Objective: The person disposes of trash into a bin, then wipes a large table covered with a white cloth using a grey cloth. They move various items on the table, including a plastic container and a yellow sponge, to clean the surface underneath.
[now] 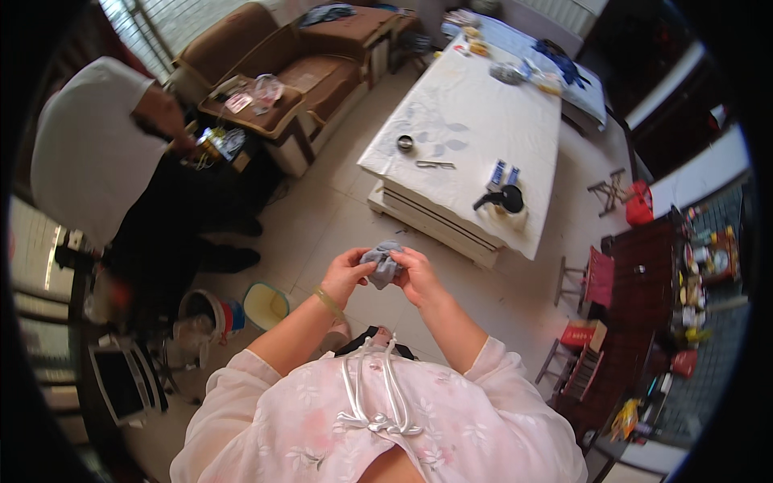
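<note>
Both of my hands hold a crumpled grey cloth (383, 264) in front of my chest, above the tiled floor. My left hand (346, 276), with a pale bangle at the wrist, grips its left side. On its right side, the fingers and thumb of my right hand (416, 275) pinch the fabric. Beyond the cloth stands a long table under a white tablecloth (477, 121). On it are a small metal cup (404, 143), a pair of glasses (435, 164), blue-and-white boxes (497, 175) and a black-handled kettle or pot (512, 199).
A person in a white shirt (90, 151) is at the left, one hand at cluttered items beside a brown sofa (229, 42). A yellowish bin (266, 306) and a bucket (202, 308) stand at lower left. Folding stools (598, 278) and a dark red cabinet (640, 290) are at right.
</note>
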Demonstrator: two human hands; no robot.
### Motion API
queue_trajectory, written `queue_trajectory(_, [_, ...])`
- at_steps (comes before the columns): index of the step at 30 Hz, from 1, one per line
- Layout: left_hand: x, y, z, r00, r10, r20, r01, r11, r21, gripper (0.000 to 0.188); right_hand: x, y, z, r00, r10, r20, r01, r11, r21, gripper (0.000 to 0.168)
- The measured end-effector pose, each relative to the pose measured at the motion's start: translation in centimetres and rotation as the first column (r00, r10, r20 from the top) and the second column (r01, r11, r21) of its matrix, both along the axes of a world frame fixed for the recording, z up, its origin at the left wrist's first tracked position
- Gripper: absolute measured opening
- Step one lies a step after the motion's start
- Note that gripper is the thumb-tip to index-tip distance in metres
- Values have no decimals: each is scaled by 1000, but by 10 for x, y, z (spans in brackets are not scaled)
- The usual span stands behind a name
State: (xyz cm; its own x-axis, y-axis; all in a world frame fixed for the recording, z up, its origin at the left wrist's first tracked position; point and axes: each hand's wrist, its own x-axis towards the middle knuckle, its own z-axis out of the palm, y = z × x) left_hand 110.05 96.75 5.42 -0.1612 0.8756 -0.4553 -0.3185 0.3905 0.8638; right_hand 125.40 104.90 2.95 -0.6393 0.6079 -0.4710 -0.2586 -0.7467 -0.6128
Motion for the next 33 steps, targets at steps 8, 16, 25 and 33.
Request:
queue_trajectory(8, [27, 77, -21, 985, -165, 50, 165, 986, 0, 21, 54, 33, 7, 983, -176, 54, 173, 983, 55, 29])
queue_trajectory(16, [84, 161, -22, 927, -364, 91, 364, 931, 19, 15, 119, 48, 26, 899, -434, -52, 437, 894, 101, 36])
queue_trajectory(25, [220, 222, -21, 867, -496, 47, 495, 868, 15, 13, 265, 80, 26, 846, -530, -51, 532, 837, 130, 37])
queue_trajectory(33, [420, 275, 11, 904, -409, 119, 407, 912, 47, 6, 480, 128, 51, 767, -640, 50, 625, 762, 170, 40])
